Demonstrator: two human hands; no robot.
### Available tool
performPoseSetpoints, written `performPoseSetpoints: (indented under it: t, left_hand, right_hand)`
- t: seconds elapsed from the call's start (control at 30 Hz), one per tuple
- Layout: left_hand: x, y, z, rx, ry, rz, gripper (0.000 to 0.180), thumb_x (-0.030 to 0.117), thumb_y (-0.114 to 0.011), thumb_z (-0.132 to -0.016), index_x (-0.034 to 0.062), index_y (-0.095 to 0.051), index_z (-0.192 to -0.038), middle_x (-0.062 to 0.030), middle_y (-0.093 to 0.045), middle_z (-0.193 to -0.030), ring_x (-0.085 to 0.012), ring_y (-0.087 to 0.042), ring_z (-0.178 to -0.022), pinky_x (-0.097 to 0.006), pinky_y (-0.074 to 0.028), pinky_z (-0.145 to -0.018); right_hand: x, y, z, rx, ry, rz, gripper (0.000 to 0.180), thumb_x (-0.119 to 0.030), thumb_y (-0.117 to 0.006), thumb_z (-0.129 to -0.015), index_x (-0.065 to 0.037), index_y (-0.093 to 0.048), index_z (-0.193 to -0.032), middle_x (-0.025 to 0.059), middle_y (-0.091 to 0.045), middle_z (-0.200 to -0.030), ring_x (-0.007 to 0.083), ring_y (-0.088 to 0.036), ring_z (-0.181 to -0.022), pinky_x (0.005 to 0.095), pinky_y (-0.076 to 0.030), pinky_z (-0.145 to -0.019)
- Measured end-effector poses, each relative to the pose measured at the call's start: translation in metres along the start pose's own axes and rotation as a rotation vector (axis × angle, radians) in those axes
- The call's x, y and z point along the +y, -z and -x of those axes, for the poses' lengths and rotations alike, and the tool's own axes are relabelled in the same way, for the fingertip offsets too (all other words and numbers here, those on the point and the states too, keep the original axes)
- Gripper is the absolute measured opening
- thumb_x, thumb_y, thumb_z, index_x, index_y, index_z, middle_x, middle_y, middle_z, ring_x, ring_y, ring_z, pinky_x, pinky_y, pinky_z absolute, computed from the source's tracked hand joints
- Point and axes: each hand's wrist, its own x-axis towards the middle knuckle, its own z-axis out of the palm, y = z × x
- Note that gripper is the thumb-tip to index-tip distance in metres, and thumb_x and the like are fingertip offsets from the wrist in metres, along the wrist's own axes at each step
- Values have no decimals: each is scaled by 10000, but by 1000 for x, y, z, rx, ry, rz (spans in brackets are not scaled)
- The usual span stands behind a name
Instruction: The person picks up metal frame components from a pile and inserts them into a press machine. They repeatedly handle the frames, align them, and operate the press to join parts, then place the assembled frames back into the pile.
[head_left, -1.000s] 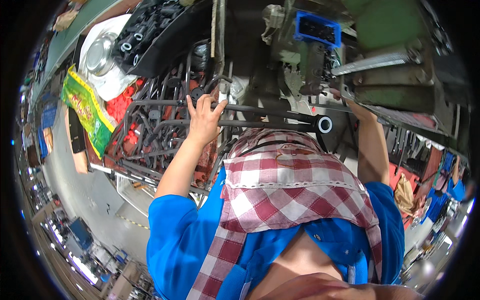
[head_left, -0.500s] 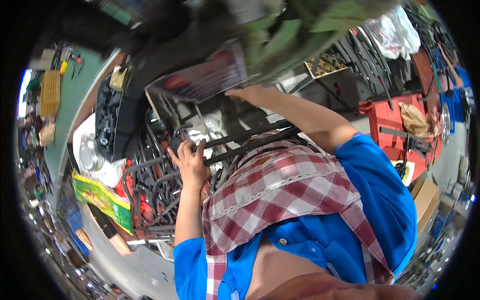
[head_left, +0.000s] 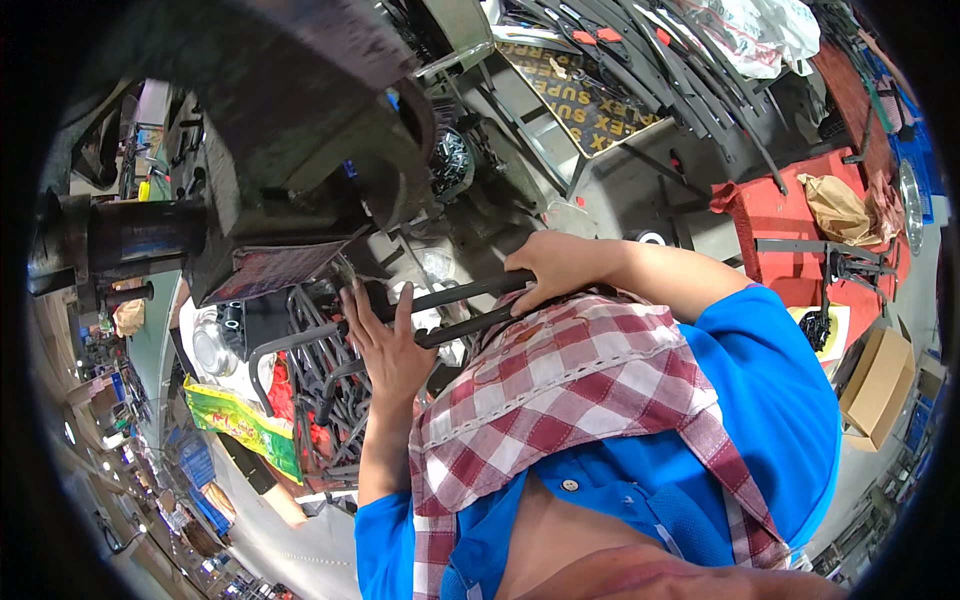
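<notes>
A black bent-tube frame (head_left: 462, 295) with two roughly parallel bars lies across in front of my checked apron. My right hand (head_left: 562, 268) is closed round its right end, thumb and fingers about the bars. Over the left part of the frame rests my left hand (head_left: 385, 345), its fingers stretched and spread, the palm side hidden. The frame's curved left ends (head_left: 258, 365) reach past that hand, over a heap of similar black tube parts (head_left: 340, 425). Just beyond my left fingertips stands a dark, heavy machine (head_left: 290, 150) with a printed plate on its lower edge.
On the right, a red-covered surface (head_left: 790, 215) carries brown paper and black metal parts. Long black strips (head_left: 650, 60) lie on a stand at the back. A cardboard box (head_left: 878, 385) stands far right. A green-yellow bag (head_left: 240, 425) and a silver round container (head_left: 210, 345) are at left.
My right hand has come back from beside the machine and taken hold of the frame's right end. My left fingers have straightened on the frame. The whole view has shifted.
</notes>
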Motion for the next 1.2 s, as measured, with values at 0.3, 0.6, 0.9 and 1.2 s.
performPoseSetpoints:
  t: [0.3, 0.6, 0.9, 1.2]
  left_hand:
    - [47, 13, -8, -259, 91, 32, 965, 306, -809, -664, 123, -299, -1462, -363, -129, -1471, -538, -227, -1332, -556, -290, -1073]
    - [60, 13, 28, -158, 247, -106, 441, 147, -649, -737, 219, -615, -1171, -295, -183, -1515, -433, -91, -1434, -597, -19, -1099]
    - [35, 8, 58, -142, 272, -195, 634, 86, -676, -595, 178, -589, -1216, -213, -309, -1449, -381, -408, -1222, -558, -202, -1092]
    - [24, -2, 39, -163, 173, -84, 643, 67, -672, -551, 149, -604, -1185, -189, -288, -1478, -377, -346, -1321, -534, -143, -1127]
  right_hand:
    - [35, 43, 16, -41, 58, 111, 443, -481, -694, -781, -43, -670, -846, 187, -656, -795, 386, -622, -795, 457, -479, -689]
    - [65, 74, 8, 50, 58, 68, 301, -368, -697, -835, -87, -718, -942, 121, -687, -929, 278, -642, -928, 383, -504, -813]
    - [263, 234, 85, 947, -1069, 568, 579, -394, -679, -815, -95, -517, -1283, 211, -579, -1227, 363, -552, -1166, 490, -461, -941]
    - [274, 212, 106, 1115, -921, 120, 502, -332, -693, -697, 49, -649, -1021, 220, -687, -970, 314, -667, -942, 370, -495, -861]
